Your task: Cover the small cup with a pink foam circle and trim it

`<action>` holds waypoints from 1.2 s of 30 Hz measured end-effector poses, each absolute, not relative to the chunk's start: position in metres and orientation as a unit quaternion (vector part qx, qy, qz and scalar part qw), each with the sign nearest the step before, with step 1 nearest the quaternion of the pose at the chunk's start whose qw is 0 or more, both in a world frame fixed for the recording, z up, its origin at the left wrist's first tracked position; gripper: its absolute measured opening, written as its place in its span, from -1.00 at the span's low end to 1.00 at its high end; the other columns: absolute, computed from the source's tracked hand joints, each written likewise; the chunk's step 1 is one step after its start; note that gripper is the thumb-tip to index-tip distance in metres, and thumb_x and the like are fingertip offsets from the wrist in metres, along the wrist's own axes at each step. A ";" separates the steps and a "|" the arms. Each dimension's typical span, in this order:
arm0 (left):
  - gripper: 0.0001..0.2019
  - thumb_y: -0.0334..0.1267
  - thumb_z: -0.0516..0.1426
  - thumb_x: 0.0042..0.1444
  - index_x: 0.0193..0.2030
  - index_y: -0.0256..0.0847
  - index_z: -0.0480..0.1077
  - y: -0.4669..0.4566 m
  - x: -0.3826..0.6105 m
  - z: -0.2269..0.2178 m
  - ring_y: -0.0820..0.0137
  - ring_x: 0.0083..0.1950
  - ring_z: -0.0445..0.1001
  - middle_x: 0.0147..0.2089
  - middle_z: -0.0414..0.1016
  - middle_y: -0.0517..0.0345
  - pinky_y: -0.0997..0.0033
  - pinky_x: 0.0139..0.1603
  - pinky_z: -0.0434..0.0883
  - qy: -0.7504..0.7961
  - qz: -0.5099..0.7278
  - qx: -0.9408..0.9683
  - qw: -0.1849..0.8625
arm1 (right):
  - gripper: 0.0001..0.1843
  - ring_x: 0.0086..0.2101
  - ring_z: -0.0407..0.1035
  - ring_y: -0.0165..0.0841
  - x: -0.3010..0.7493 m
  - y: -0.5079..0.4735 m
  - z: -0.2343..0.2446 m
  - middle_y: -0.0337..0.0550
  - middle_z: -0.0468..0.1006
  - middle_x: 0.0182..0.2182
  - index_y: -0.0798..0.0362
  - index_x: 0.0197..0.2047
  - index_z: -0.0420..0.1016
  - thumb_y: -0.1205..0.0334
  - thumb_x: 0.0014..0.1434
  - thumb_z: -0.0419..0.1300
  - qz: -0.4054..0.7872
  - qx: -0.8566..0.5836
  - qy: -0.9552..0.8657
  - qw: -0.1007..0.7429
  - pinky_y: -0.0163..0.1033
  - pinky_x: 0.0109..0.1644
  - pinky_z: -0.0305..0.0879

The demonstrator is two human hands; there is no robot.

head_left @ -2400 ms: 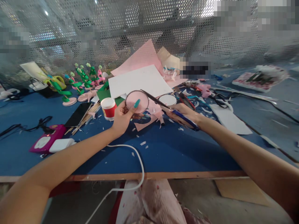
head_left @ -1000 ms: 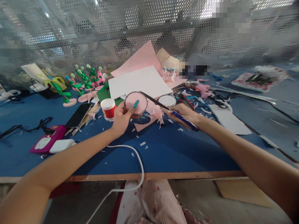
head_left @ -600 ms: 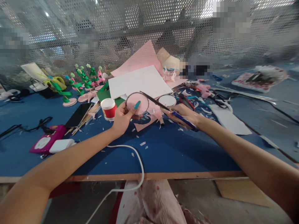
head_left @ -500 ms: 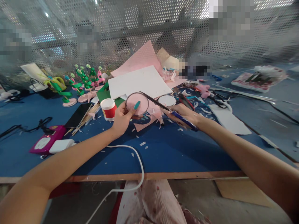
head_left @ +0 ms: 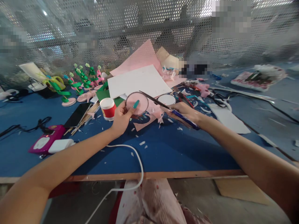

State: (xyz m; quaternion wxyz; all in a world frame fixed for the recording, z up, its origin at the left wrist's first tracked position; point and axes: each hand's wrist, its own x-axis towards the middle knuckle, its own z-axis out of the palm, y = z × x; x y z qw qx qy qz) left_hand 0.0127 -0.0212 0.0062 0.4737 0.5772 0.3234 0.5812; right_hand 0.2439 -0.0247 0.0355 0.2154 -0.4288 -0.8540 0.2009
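Two bare hands above one blue table (head_left: 168, 155). The left hand (head_left: 121, 117) pinches one pink disc (head_left: 142, 102) with a dark rim, thumb flat on its face. The right hand (head_left: 185, 111) is wrapped around one pair of scissors (head_left: 186, 119) with blue handles; the blade tip is at the disc's upper edge, contact unclear. Nearby: one red-and-white tub (head_left: 108, 110) left of the disc, one white circle (head_left: 167, 100) to the right, and two large sheets behind, one white (head_left: 137, 81), one pink (head_left: 141, 57).
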 end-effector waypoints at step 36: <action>-0.79 -0.15 0.23 -0.05 -0.37 -0.23 0.37 -0.019 0.012 0.002 0.54 -0.44 0.38 -0.45 0.43 0.22 0.56 -0.43 0.44 0.336 0.614 0.585 0.409 | -0.40 -0.63 0.06 -0.51 0.256 -0.014 0.017 -0.26 0.19 -0.69 0.00 -0.62 0.06 -0.37 0.06 -0.07 0.246 -0.369 -0.866 0.230 -0.32 -0.56 0.00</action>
